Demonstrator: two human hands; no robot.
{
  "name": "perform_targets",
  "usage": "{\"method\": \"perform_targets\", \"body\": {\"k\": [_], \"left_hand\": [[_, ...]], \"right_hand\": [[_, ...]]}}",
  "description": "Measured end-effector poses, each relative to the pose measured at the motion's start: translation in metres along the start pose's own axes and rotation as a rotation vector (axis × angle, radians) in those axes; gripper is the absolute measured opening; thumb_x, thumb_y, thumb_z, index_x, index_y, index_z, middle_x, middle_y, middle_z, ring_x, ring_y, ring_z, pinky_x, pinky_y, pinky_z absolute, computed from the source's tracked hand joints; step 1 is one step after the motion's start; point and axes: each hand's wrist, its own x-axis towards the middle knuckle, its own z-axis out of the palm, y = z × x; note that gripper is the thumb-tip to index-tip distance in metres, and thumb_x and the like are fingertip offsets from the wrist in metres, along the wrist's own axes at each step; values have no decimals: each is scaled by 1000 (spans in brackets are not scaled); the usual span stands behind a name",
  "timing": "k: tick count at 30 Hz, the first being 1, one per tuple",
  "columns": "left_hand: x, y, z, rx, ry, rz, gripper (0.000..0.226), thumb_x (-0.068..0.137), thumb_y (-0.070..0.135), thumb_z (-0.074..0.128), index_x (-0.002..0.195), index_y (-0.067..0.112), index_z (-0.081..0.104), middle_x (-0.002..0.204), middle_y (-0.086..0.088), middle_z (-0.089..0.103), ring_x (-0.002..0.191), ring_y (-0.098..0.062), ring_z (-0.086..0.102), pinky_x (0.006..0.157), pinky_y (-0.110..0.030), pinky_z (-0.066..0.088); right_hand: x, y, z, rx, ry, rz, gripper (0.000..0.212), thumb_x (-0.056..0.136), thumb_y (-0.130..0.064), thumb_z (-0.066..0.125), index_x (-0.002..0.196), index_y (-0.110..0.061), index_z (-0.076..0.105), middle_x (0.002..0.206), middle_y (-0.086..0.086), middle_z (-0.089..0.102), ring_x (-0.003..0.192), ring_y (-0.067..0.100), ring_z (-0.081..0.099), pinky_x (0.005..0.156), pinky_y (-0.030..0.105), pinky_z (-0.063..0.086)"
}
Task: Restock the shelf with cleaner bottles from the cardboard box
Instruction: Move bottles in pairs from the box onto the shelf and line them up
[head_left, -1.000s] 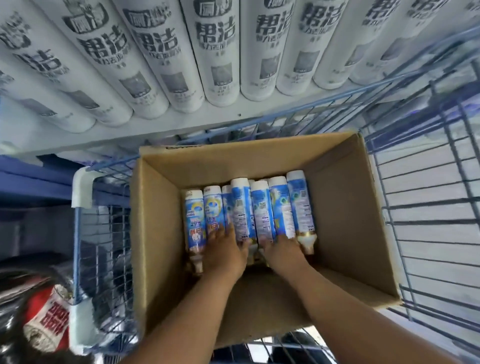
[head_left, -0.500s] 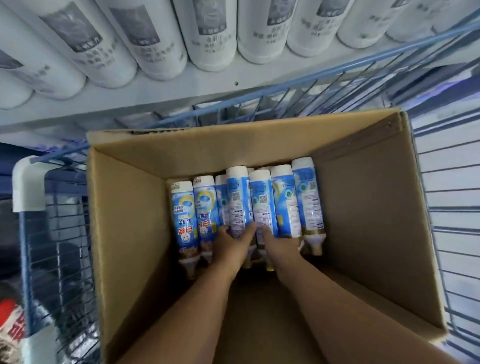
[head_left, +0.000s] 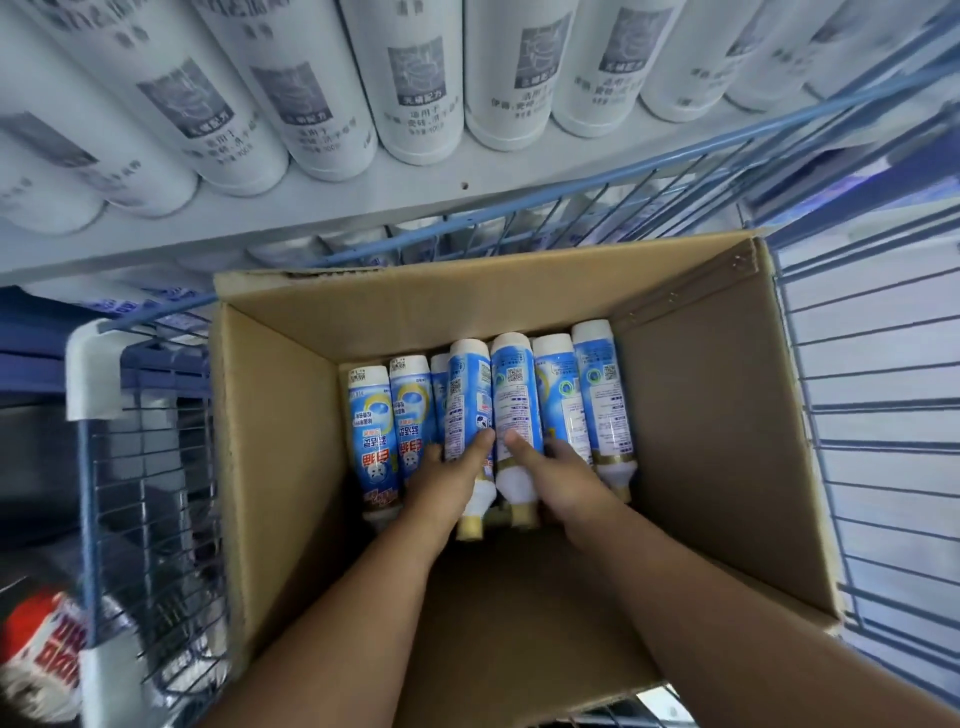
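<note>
Now the left hand (head_left: 451, 480) wraps one blue and white plastic cleaner bottle (head_left: 469, 400), and the right hand (head_left: 558, 475) wraps the one beside it (head_left: 514, 410), both low in the brown cardboard box (head_left: 691, 415). She should lift them straight up, with each grip tight near the neck. Most fingers hide under the bottles. The white metal shelf (head_left: 363, 208) above shows only its edge.

Cardboard box (head_left: 270, 467) open on top, reachable from above. Blue bottles (head_left: 558, 395) packed side by side against far wall; bare floor nearer body and right. Cart wire sides (head_left: 872, 415) close around box. Shelf edge (head_left: 332, 208) overhangs beyond far wall.
</note>
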Motion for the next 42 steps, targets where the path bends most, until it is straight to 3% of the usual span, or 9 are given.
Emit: {"method": "perform_targets", "body": {"k": [4,8,14,18,22,27,34,38,42], "left_hand": [[-31,19,-16,-66,-24,-13,80,65,80,64,125,27,58,115,5,65,106,-22,62,101,-43,48],[-67,21,-30,-142,6,8,101,44,96,62,120,29,61,110,6,67,107,-23,64,100,-46,49],[-170,38,-69,-327,-31,153,89,52,74,76,122,23,60,108,0,75,95,-20,73,92,-45,57],[-235,52,-98,-414,-50,247,54,76,55,78,110,15,66,92,-5,79,86,-25,76,86,-49,60],[-283,58,-123,-518,-31,378,60,72,58,80,114,17,66,97,-8,78,90,-28,76,88,-56,57],[-340,76,-156,-551,24,540,61,68,62,80,110,19,73,99,-4,78,94,-24,75,95,-51,55],[-415,114,-200,-560,61,756,42,84,50,71,108,15,71,94,-4,79,89,-22,76,87,-43,58],[-437,141,-225,-549,148,906,54,81,54,73,126,30,54,102,1,76,87,-18,75,79,-43,59],[-448,165,-248,-562,141,980,68,65,64,76,124,40,54,107,2,75,92,-20,75,90,-53,57]], "right_hand": [[-28,-23,-6,87,-50,113,59,80,-63,71,116,-16,66,107,6,76,98,28,73,91,49,59],[-79,-35,-13,134,-100,50,49,85,-55,71,114,-16,66,102,6,78,93,25,75,79,40,63],[-172,-50,-22,57,-170,-151,61,76,-61,76,113,-12,71,99,5,79,96,25,75,85,43,61],[-229,-66,-19,41,-214,-253,63,75,-58,77,111,-6,73,101,10,78,97,29,75,86,46,60],[-284,-86,-10,17,-268,-368,79,63,-70,80,106,-4,76,102,21,76,90,34,71,83,46,56],[-350,-115,-8,4,-295,-570,70,66,-64,77,102,-3,77,99,19,77,89,33,73,81,43,57],[-423,-163,2,22,-313,-731,82,64,-67,80,106,2,73,108,31,70,97,46,68,93,63,50],[-451,-193,8,59,-303,-787,57,79,-53,75,107,-3,75,104,21,75,109,45,66,98,58,49],[-468,-222,19,104,-323,-812,51,87,-49,69,111,-4,73,104,18,76,109,44,66,99,55,51]]}}
